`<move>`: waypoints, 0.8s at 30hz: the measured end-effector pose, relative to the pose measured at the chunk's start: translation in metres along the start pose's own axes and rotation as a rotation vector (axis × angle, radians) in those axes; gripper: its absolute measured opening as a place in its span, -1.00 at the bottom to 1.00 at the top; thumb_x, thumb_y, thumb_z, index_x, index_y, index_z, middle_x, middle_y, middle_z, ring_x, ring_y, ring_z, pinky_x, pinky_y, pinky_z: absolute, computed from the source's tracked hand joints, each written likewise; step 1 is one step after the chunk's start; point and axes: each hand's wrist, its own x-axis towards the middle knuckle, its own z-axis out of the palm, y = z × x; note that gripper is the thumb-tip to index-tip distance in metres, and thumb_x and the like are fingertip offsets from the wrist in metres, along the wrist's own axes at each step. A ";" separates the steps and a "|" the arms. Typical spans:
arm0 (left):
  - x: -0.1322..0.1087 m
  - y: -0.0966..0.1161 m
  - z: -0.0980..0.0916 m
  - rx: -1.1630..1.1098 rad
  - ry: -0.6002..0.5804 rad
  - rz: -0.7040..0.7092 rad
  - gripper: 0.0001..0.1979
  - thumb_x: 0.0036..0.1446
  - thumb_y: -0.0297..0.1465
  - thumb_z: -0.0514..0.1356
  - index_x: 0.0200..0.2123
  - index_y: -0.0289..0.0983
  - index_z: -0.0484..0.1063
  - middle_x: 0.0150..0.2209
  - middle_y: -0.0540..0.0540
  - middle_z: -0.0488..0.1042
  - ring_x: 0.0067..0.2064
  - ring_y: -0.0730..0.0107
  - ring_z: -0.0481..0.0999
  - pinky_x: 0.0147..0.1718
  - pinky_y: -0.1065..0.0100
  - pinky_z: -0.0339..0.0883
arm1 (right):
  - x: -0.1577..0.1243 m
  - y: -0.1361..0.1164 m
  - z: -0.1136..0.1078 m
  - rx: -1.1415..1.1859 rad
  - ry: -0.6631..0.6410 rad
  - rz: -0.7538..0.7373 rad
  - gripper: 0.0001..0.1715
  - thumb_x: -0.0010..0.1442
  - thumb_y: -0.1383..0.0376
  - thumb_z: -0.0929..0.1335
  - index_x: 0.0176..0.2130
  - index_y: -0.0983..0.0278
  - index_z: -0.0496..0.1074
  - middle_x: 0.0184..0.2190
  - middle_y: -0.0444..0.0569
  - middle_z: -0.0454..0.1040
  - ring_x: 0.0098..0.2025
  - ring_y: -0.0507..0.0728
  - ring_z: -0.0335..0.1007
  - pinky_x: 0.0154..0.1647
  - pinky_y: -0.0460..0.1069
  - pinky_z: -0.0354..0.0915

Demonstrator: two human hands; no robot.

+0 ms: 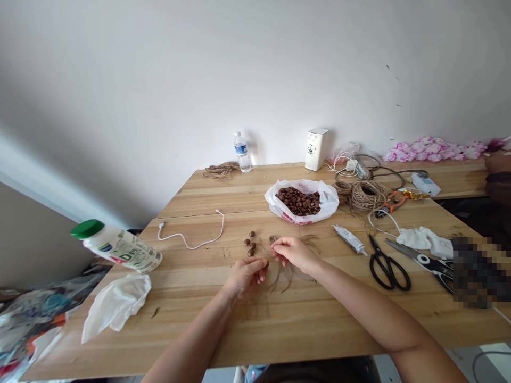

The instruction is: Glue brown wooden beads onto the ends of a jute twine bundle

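Observation:
Over the middle of the wooden table point(319, 330), my left hand point(248, 274) has its fingers pinched, with a small dark brown piece showing at the fingertips. Close beside it on the right, my right hand point(290, 251) is pinched too; what it holds is too small to make out. Thin brown strands point(285, 276) lie beneath and around both hands. Several shiny brown beads point(250, 252) sit just beyond my left hand. Behind the hands, a white plastic bag point(332, 205) stands open, full of similar brown pieces point(299, 201).
Right: black scissors point(389, 268), a tube point(349, 239), twine point(367, 196), pliers point(393, 203) and a second pair of scissors point(425, 260). Left: white cable point(191, 246), green-capped bottle point(120, 247), white cloth point(117, 303). Back: water bottle point(241, 153), white box point(316, 150). A person's arm shows far right.

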 end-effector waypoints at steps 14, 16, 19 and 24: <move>-0.006 0.023 -0.018 0.460 0.162 0.089 -0.73 -0.22 -0.25 0.26 -0.46 -0.34 0.42 -0.68 0.04 0.35 -0.64 0.50 0.26 -0.68 0.47 0.04 | 0.013 0.005 -0.023 -0.247 0.142 -0.164 -0.86 0.10 0.39 0.26 -0.35 0.33 0.42 -0.42 -0.05 0.48 -0.49 -0.02 0.34 -0.61 -0.18 0.16; -0.006 0.023 -0.022 0.530 0.183 0.088 -0.72 -0.19 -0.24 0.24 -0.44 -0.34 0.43 -0.70 0.05 0.32 -0.63 0.49 0.25 -0.66 0.46 0.03 | 0.013 0.007 -0.024 -0.268 0.142 -0.173 -0.86 0.09 0.38 0.28 -0.35 0.32 0.43 -0.42 -0.06 0.49 -0.48 -0.01 0.35 -0.58 -0.17 0.19; -0.005 0.024 -0.029 0.647 0.234 0.090 -0.72 -0.15 -0.22 0.19 -0.44 -0.33 0.45 -0.73 0.06 0.30 -0.62 0.45 0.27 -0.62 0.44 0.05 | 0.012 0.008 -0.025 -0.302 0.134 -0.192 -0.87 0.08 0.35 0.30 -0.35 0.31 0.45 -0.42 -0.05 0.49 -0.46 0.02 0.37 -0.51 -0.14 0.23; -0.002 0.024 -0.037 0.865 0.339 0.122 -0.72 -0.10 -0.23 0.12 -0.45 -0.32 0.47 -0.70 0.01 0.37 -0.55 0.33 0.37 -0.53 0.40 0.12 | 0.013 0.008 -0.028 -0.350 0.123 -0.214 -0.84 0.09 0.34 0.29 -0.33 0.32 0.47 -0.42 -0.05 0.50 -0.43 0.05 0.40 -0.42 -0.09 0.27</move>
